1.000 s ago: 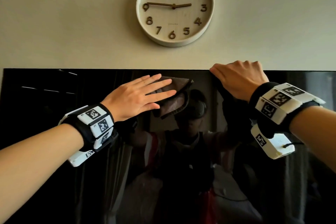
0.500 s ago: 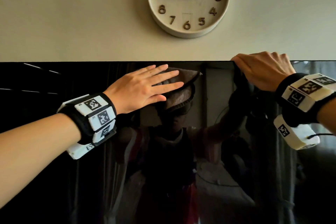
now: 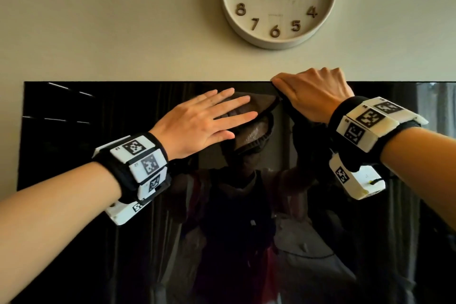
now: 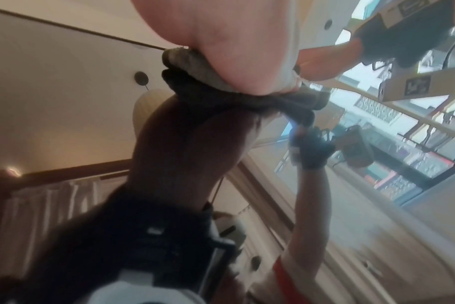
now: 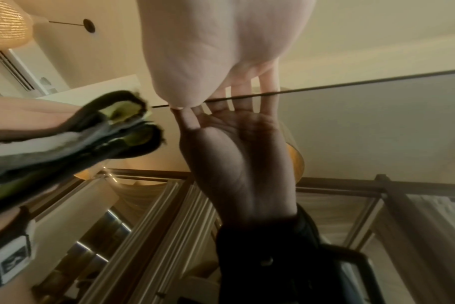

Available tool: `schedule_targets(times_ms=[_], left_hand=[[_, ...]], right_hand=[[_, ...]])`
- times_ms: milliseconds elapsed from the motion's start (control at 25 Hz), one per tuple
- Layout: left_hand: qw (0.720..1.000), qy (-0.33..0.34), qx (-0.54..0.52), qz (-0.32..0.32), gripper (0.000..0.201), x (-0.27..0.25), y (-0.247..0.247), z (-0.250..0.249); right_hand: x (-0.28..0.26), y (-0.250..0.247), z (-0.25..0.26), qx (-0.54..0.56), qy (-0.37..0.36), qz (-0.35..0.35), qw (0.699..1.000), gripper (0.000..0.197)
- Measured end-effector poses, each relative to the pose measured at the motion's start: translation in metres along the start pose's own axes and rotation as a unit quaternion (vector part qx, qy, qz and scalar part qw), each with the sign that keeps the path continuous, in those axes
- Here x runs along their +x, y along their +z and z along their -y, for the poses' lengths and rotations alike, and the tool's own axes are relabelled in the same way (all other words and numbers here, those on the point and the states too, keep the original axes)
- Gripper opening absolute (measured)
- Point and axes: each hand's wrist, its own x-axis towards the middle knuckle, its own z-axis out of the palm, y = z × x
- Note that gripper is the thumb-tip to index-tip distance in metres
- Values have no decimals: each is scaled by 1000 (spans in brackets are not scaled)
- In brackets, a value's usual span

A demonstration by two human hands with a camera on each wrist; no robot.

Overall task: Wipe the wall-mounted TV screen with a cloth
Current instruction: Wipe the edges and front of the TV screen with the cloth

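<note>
Two hands were seen at the TV screen (image 3: 74, 205): a cloth (image 3: 256, 116) was pressed flat under the left hand (image 3: 197, 123), the top edge was gripped by the right hand (image 3: 313, 93), and slippage was risked.

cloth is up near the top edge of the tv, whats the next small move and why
Probably slide the cloth down the TV screen under the flat left hand. It already sits just below the top edge, pressed to the glass, with the right hand gripping that edge close beside it, so there is little room sideways and much screen below.
</note>
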Motion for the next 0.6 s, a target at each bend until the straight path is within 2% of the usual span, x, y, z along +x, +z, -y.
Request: schedule_targets(times_ms=[120,280,360,480,600], left_hand=[[1000,12,0,14,50,9,1,-2],[999,-20,-1,31,49,-54,-14,46],[998,-44,-3,33,49,-74,-17,53],[998,-63,-2,16,48,-59,-10,36],[1000,-19,4,15,48,-57,-7,34]], right_hand=[[-2,-3,1,11,14,4,1000,51],[-3,-4,2,21,19,17,999,55],[-2,-6,4,17,26,25,999,55],[-2,-15,17,24,35,28,999,55],[13,-24,61,37,8,7,999,52]])
